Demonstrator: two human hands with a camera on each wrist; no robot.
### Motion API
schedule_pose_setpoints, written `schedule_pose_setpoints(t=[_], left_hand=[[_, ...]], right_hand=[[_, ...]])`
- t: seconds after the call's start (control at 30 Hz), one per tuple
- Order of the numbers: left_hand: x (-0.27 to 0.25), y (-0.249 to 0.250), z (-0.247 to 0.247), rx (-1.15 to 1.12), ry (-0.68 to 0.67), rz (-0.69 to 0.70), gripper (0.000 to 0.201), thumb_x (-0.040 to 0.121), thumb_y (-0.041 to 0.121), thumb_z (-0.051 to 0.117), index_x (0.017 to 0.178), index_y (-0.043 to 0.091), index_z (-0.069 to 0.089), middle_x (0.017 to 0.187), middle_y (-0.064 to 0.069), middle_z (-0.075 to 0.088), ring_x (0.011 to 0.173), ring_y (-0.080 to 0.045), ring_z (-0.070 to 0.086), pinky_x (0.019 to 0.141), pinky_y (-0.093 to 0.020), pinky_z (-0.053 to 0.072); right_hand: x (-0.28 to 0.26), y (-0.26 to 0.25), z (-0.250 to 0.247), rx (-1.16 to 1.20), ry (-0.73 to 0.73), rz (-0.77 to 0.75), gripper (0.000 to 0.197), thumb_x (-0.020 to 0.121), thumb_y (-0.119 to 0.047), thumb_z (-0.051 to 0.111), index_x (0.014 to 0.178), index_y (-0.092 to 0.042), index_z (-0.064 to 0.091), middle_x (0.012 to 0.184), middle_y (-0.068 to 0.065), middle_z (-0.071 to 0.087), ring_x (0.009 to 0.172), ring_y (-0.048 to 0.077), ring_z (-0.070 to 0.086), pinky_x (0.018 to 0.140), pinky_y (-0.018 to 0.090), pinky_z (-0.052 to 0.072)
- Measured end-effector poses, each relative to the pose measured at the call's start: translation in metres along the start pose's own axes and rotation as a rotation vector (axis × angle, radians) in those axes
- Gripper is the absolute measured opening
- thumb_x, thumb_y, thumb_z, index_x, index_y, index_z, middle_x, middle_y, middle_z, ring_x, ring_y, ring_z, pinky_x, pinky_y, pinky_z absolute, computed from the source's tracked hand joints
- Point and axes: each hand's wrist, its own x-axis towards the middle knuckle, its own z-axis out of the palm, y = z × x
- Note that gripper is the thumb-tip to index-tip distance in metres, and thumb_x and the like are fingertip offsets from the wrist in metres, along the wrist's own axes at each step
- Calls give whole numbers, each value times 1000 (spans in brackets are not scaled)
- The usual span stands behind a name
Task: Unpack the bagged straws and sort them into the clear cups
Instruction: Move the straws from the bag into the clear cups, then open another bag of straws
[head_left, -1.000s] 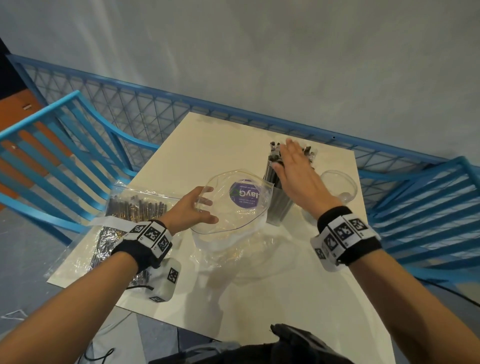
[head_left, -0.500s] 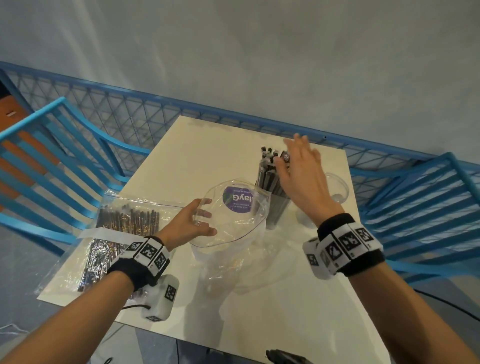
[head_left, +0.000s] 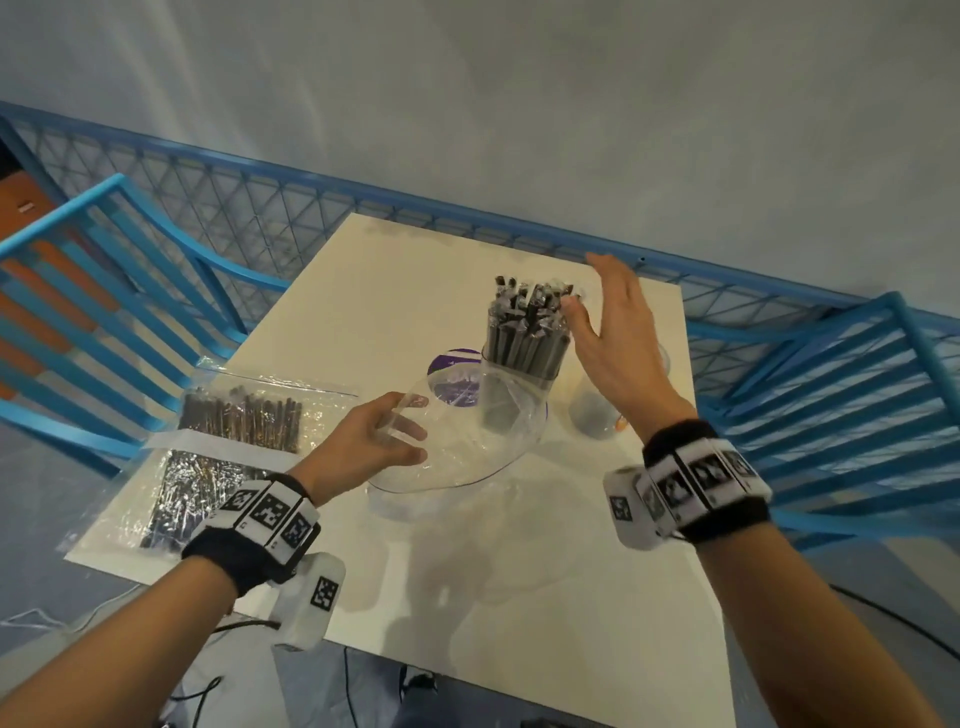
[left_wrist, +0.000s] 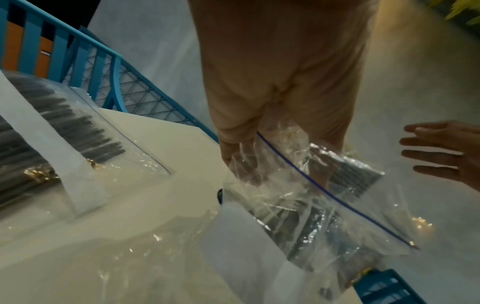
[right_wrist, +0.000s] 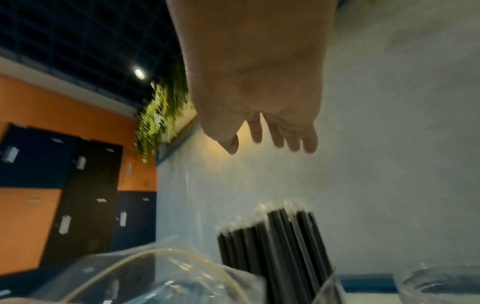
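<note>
Standing upright in a clear cup (head_left: 519, 387), the dark straws (head_left: 527, 332) have their long axes near vertical, their crinkled wrapper ends pointing up and fanning slightly above the rim. The cup is placed toward the far right of the pale, smooth table (head_left: 395, 291). An emptied zip bag (head_left: 462, 441) of thin, wrinkled clear film is gripped at its open mouth by the left hand (head_left: 371, 441), fingers curled over the edge and thumb beneath; a blue seal line is seen across the bag in the left wrist view. The right hand (head_left: 615, 343) is held flat and spread just beside the straw tops, fingers straight, nothing gripped; whether the thumb touches the straws cannot be told. A second cup (head_left: 597, 410), clear and round, is set behind that hand, just right of the filled one. At the table's left edge a second bag (head_left: 234, 441) is laid flat, its straws packed side by side with their length running toward and away from the person. Blue slatted chairs (head_left: 104, 322) are seen at both sides.
</note>
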Motion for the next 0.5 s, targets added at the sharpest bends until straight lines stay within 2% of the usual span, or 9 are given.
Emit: schedule_pose_setpoints(t=[0.03,0.07,0.13,0.2,0.23,0.27,0.37,0.43,0.5], left_hand=[[-3,5,1,21,-3,27,51,79,2,76,123,22,59,105,-11,71,78,-9,64,67,-6,46],[-9,13,8,38,-9,60,49,80,1,76,121,21,60,102,-11,71,76,-7,64,67,-6,46],[-20,29,30,55,-15,130,49,81,0,75,123,21,60,97,-9,71,75,-7,63,69,-9,47],[-28,41,56,74,1,196,54,82,3,75,129,22,57,96,-1,70,74,-7,63,68,-12,48],[-30,46,69,126,21,240,57,82,7,75,132,24,55,98,4,69,76,-8,63,69,-15,48],[-33,49,83,210,45,288,57,83,11,74,134,27,52,101,10,67,80,-9,63,72,-20,48],[-45,53,122,463,123,432,55,87,17,68,137,31,49,113,18,57,92,-8,57,82,-29,44],[-52,49,147,570,137,502,54,88,23,66,139,29,48,121,13,53,102,-9,53,88,-31,39],[-56,37,170,679,91,483,60,87,38,65,143,30,42,128,6,51,112,-14,50,92,-34,36]], right_hand=[[-12,-7,-9,33,-13,-21,43,102,-36,41,141,-19,40,145,4,42,128,10,40,108,28,32],[-29,-7,-17,58,-79,-24,40,101,-38,43,137,-22,45,139,2,48,120,9,46,105,32,40],[-65,2,-31,112,-311,7,43,97,-47,47,138,-34,42,137,-1,46,119,13,47,103,37,43],[-93,21,-35,141,-488,21,54,92,-46,57,141,-44,34,136,-4,43,119,12,45,100,21,41],[-103,33,-34,152,-485,13,58,90,-38,63,141,-41,36,132,-5,44,112,11,49,92,10,41],[-110,47,-32,169,-426,12,55,89,-28,67,138,-35,43,128,-4,49,103,10,54,82,6,44],[-126,85,-25,309,-173,119,18,89,-11,66,105,-20,62,103,-4,65,79,-3,58,75,15,48],[-136,114,-22,394,-136,195,11,89,-9,65,93,-19,64,94,-8,67,84,0,59,79,21,48],[-147,140,-20,360,-195,222,15,87,-4,64,91,-18,66,102,-10,69,97,6,61,86,23,44]])
